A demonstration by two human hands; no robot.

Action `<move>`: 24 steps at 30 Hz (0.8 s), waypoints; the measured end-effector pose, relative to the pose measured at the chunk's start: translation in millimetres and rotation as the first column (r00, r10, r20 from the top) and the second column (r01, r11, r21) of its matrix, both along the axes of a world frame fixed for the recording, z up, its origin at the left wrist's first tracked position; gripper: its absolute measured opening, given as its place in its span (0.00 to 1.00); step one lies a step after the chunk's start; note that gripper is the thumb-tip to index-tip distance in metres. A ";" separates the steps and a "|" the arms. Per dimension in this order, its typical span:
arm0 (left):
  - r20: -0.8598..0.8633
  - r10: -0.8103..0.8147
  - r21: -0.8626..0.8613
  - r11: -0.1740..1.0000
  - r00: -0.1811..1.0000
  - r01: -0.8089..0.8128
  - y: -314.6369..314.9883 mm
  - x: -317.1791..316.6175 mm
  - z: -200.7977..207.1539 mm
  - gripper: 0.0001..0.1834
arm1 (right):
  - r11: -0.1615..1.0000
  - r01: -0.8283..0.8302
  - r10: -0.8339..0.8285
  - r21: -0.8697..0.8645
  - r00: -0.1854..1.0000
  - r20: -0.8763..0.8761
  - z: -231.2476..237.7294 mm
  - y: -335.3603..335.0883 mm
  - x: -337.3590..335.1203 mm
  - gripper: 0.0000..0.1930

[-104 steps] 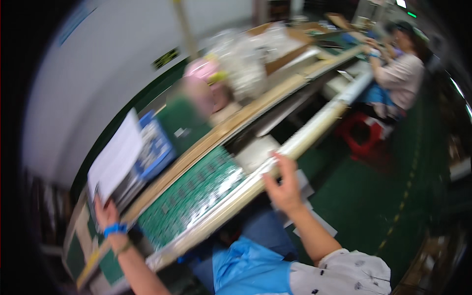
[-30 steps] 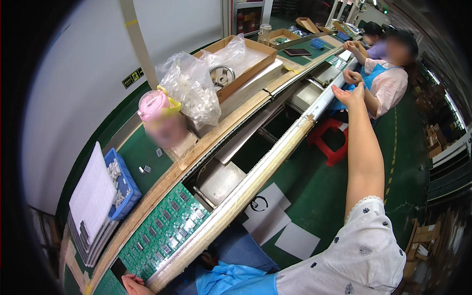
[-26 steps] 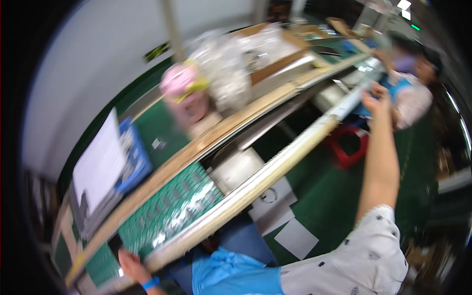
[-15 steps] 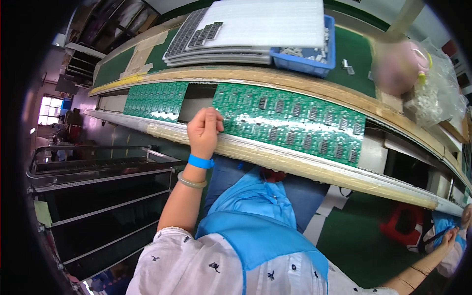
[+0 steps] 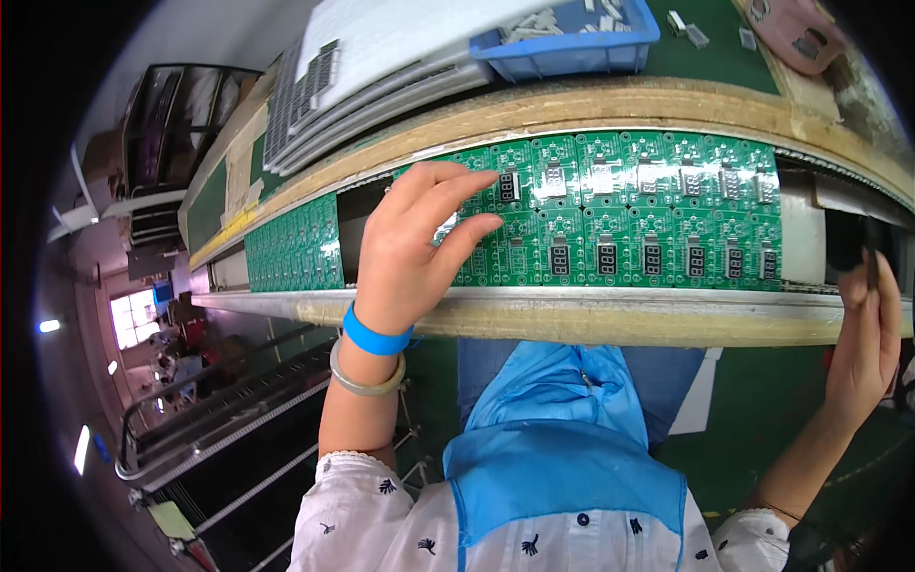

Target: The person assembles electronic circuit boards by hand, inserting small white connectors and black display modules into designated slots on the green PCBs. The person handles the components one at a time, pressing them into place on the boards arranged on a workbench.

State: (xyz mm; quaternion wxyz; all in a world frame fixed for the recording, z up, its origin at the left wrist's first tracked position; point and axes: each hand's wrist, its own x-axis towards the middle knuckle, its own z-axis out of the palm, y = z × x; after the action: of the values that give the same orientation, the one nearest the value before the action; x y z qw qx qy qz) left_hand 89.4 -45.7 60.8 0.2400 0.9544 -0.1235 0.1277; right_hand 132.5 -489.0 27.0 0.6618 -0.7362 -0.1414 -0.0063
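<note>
My left hand is open over the left part of a green circuit board panel, with thumb and forefinger apart. The forefinger tip is beside a small black digit display; whether it touches cannot be told. More displays of this kind stand in two rows across the panel to the right. My right hand is at the far right, by the rail's near edge. Its fingers are closed around a thin dark thing whose kind I cannot make out. The palm hides part of the panel's left end.
Another green board panel lies farther left in the same rail track. Behind it, a blue bin of small white parts stands beside stacked foam trays. A pink container is at the back right. A metal rack stands lower left.
My left hand has gone from a closed fist at the panel's left edge to spread fingers over the panel. My right hand has risen to the rail. The whole view has shifted.
</note>
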 end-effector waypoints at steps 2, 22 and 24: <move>-0.050 -0.007 0.028 1.000 0.999 0.008 4.3 -0.5 -2.5 0.21 | 0.996 0.026 -0.026 -0.089 1.000 -0.007 7.7 56.4 12.8 0.21; -0.090 -0.012 0.005 1.000 0.996 0.012 2.4 23.1 -25.4 0.17 | 0.836 -0.243 0.409 -0.492 0.873 0.265 24.5 180.6 74.4 0.19; -0.084 -0.025 0.003 1.000 0.996 0.025 3.0 24.4 -25.5 0.17 | 0.831 -0.252 0.422 -0.496 0.867 0.266 25.4 182.3 75.8 0.19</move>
State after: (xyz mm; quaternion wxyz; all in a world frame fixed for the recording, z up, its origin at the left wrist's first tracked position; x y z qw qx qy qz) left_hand 113.8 -42.8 35.3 0.2447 0.9577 -0.1256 0.0844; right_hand 208.3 -306.7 52.4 0.4276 -0.8159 -0.3891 0.0088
